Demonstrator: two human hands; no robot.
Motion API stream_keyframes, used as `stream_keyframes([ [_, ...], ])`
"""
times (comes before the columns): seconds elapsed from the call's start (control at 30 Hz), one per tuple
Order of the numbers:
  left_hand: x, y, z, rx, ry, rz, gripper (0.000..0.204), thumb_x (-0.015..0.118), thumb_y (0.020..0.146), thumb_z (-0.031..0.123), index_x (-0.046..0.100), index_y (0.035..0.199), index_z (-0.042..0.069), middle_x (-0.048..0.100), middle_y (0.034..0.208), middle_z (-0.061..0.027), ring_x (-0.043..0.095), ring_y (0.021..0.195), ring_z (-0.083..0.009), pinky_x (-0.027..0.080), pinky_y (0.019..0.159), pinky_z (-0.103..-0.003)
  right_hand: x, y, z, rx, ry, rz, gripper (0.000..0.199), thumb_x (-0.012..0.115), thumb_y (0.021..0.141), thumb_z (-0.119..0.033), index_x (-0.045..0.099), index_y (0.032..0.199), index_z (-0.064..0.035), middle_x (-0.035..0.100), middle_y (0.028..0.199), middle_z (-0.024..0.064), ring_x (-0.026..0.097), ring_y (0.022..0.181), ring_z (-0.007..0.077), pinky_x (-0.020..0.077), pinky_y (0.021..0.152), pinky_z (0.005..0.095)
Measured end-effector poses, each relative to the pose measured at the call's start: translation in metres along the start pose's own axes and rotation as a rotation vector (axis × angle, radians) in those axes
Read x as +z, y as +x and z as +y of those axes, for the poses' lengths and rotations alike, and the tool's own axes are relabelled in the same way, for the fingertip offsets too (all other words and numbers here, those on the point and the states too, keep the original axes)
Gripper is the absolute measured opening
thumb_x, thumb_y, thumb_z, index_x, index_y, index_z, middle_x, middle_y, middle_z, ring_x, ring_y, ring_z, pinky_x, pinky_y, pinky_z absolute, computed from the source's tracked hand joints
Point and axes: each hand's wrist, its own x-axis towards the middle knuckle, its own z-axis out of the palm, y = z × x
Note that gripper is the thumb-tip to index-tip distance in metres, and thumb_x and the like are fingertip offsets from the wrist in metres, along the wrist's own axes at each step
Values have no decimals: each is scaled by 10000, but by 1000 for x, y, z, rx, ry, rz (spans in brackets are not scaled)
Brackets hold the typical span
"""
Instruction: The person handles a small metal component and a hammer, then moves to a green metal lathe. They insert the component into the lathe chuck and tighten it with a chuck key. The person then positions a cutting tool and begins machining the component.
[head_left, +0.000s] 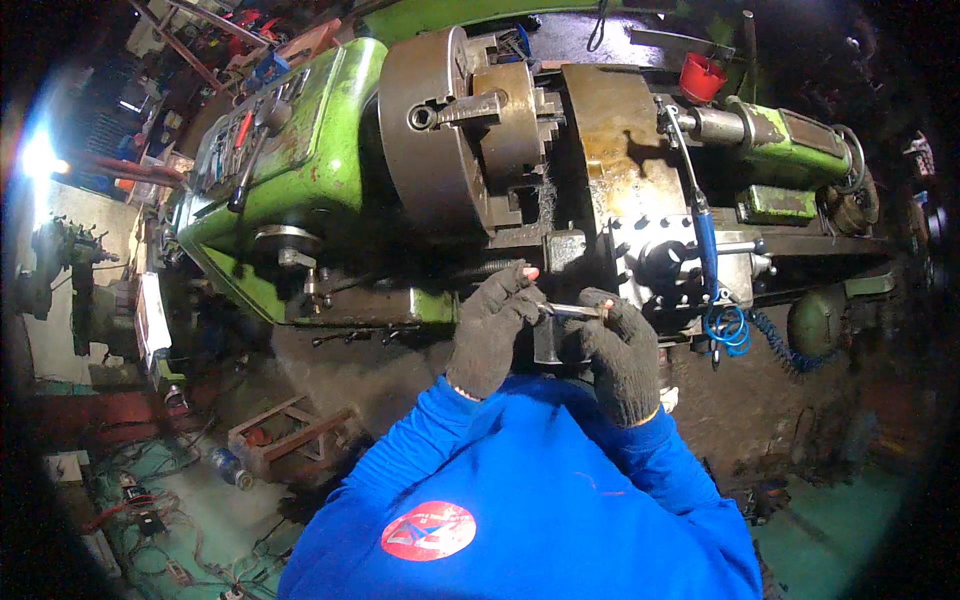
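Bright light: far left of the chuck, a white glare (42, 152).
Hand tools: a red-handled tool (243, 130) and others lie left of the chuck, on top of the green housing.
Floor frame: a brown frame (305, 437), low and to the left of the chuck.
Green housing: a machine body (335, 150) just left of the chuck.
Chuck: the landmark, a big brown metal disc (420, 150), with a thick metal ring (508, 125) at its right face.
Left hand: dark-gloved (490, 335), nearer the person than the chuck, fingers curled on the rod's left end.
Rod: a slim silvery piece (570, 311), right of the chuck and nearer the person, between both hands.
Right hand: dark-gloved (625, 360), right of the chuck, fingers bent and gripping the rod's right end.
Red bucket: well right of the chuck (702, 80).
Air gun: blue-handled (707, 250), right of the chuck, with a coiled blue hose (728, 330) by its lower end.
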Motion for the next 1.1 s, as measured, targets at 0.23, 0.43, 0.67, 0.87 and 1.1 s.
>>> stream_keyframes([
  [0.23,6,-7,-4,-137,-223,-105,363,556,1094,135,569,1431,1,681,1123,-89,722,1058,-243,600,940,-388,-6,-23,-23,47,146,-171,377,719,953,-164,742,1278,25,755,1248,133,706,1078,186,574,948,339],
  [0.43,30,-12,8,-279,-397,-32,393,597,1097,170,565,1461,26,696,1162,-116,762,1000,-266,669,817,-412,-9,-32,-33,41,93,-152,404,762,923,-165,758,1286,13,775,1200,124,713,1073,184,571,961,347],
  [0.67,35,-26,20,211,387,-285,385,750,977,183,695,1344,81,731,1274,-147,710,1213,-322,598,1003,-469,-14,-48,-38,65,151,-97,370,767,932,-197,778,1245,0,788,1208,141,739,1073,211,575,962,363],
  [0.87,37,-25,15,533,749,-368,365,852,847,233,807,1200,149,712,1374,-126,638,1336,-353,493,1147,-461,-19,-61,-36,42,120,-44,322,761,932,-174,783,1202,1,789,1142,129,739,1031,216,579,915,358],
  [1.1,35,-25,9,558,830,-391,355,831,867,249,819,1210,158,710,1393,-128,645,1327,-333,501,1139,-450,-17,-65,-38,97,210,42,313,746,930,-89,754,1223,24,793,1094,114,737,982,165,600,843,316],
])
